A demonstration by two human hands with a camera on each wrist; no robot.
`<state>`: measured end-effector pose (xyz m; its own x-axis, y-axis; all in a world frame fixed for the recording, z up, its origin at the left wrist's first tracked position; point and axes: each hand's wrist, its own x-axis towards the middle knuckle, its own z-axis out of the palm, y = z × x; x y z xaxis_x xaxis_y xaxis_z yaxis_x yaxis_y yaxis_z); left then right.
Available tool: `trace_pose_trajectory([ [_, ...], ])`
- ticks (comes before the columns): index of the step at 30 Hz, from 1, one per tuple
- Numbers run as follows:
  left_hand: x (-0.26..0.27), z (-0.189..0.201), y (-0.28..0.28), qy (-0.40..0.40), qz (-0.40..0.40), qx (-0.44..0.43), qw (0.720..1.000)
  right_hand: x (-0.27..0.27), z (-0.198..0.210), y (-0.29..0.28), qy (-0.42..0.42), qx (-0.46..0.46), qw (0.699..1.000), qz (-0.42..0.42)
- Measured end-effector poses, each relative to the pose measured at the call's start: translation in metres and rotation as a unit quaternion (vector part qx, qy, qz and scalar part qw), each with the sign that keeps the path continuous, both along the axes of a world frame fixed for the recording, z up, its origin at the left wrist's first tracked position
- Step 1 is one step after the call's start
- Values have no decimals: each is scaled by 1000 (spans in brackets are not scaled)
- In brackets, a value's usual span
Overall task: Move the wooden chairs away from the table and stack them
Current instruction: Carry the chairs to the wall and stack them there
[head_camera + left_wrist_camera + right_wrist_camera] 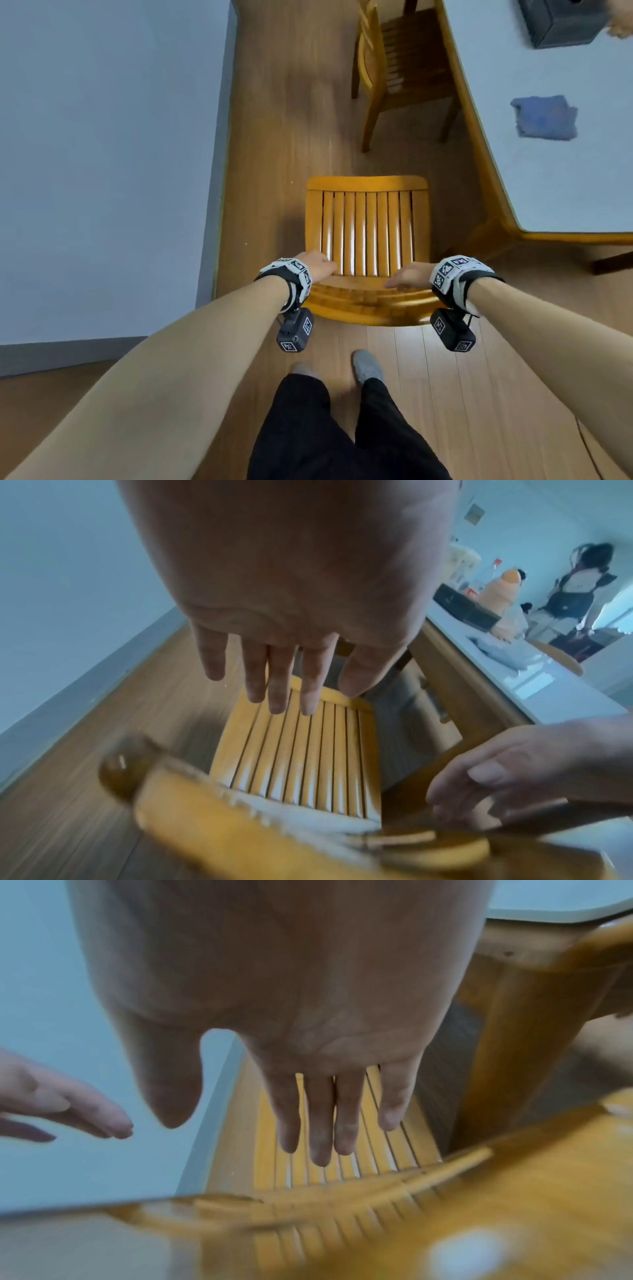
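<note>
While I look down through the head camera, the near chair [367, 230] stands on the floor [284, 144] straight ahead of me, its slatted seat facing up, its backrest nearest my legs and well apart from the table [561, 178]. Its backrest top is smeared by blur in all three views, and its legs are hidden under the seat. My left hand [317, 265] sits above the left end of the backrest, fingers [279, 680] straight and spread a little, reaching over the seat slats; the left wrist view shows them holding nothing. My right hand [409, 275] is above the right end, palm down, fingers [320, 1123] straight and close together, thumb apart; it holds nothing either. I cannot tell whether either palm touches the wood.

A second chair [394, 68] stands further off, tucked part-way under the table edge, its top cut off by the frame. On the table lie a blue cloth [544, 118] and a dark box [561, 22], the box cut by the top edge. To my left runs a pale wall [102, 154]. Below my arms I see black trousers and one grey shoe [368, 366].
</note>
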<state>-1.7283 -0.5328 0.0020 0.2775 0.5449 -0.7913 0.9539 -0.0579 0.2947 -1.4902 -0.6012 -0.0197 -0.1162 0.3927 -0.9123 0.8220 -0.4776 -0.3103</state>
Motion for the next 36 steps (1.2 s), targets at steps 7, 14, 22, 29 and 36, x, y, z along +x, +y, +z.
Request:
trace_pose_trajectory([
  [7, -91, 58, 144, -22, 40, 82, 996, -79, 46, 144, -11, 181, 977, -113],
  [14, -183, 111, 301, -58, 41, 142, 987, -157, 101, 294, 5, 273, 918, -286],
  [22, -181, 150, 452, -84, 6, 168, 982, -163, 143, 417, -13, 296, 881, -370],
  [29, -90, 147, 593, -89, -45, 156, 983, -97, 127, 537, -22, 305, 846, -437],
  [36, 21, 157, 724, -115, -60, 150, 980, -17, 126, 640, -74, 304, 813, -492],
])
